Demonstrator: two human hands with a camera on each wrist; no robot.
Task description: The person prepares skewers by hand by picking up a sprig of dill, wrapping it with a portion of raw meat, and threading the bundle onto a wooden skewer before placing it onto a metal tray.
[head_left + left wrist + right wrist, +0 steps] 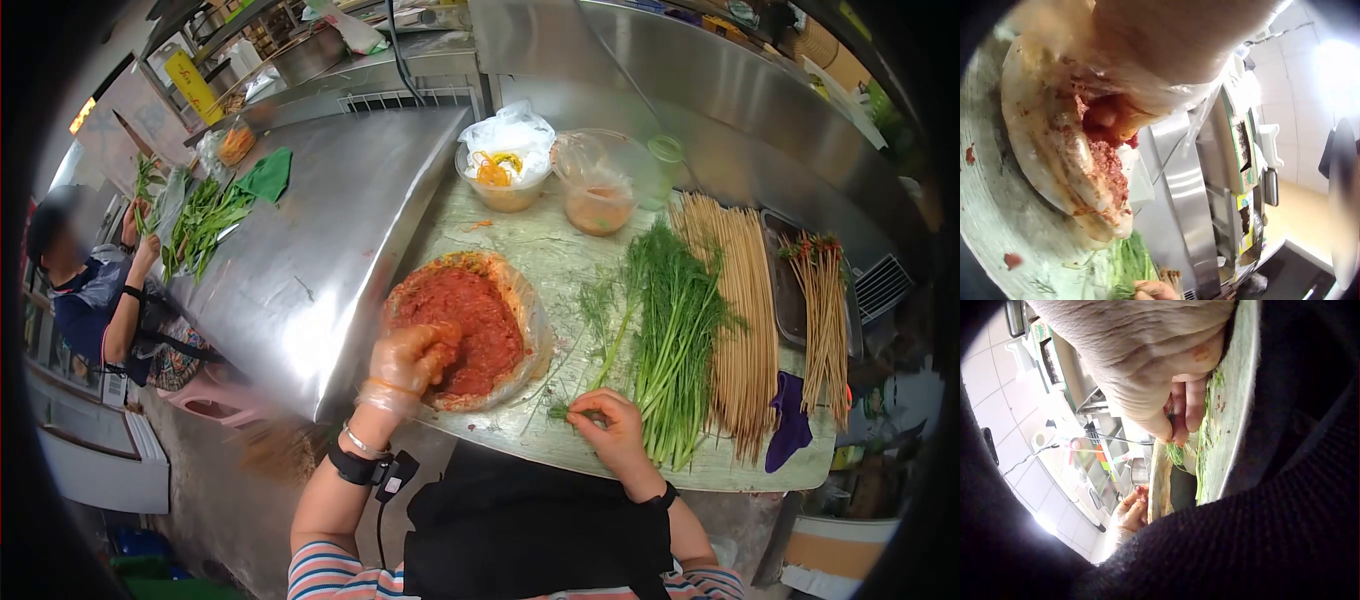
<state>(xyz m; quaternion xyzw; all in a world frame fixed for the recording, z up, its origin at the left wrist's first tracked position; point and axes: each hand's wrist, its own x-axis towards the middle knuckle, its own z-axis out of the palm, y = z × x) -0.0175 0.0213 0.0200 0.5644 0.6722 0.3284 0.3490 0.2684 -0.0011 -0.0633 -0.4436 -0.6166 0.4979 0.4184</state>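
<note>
My left hand (408, 355), in a clear plastic glove smeared with red, is at the near left of a bowl (542, 340) lined with plastic. Its curled fingers grip some of the red minced meat (485, 325) that fills the bowl. To the right, my bare right hand (615, 432) pinches a small feathery green sprig of dill (1175, 456) between thumb and fingertips, low over the table. Next to that hand lies a big bunch of dill (680, 350), stalks toward me. Red bits stick to the left fingers in the right wrist view.
Many thin wooden skewers (740, 330) lie right of the dill, with a dark tray (785, 300) and a purple cloth (790, 425) beyond. Two plastic tubs (598, 210) stand at the back. A steel counter (320, 220) borders the left, where another person (90, 290) handles greens.
</note>
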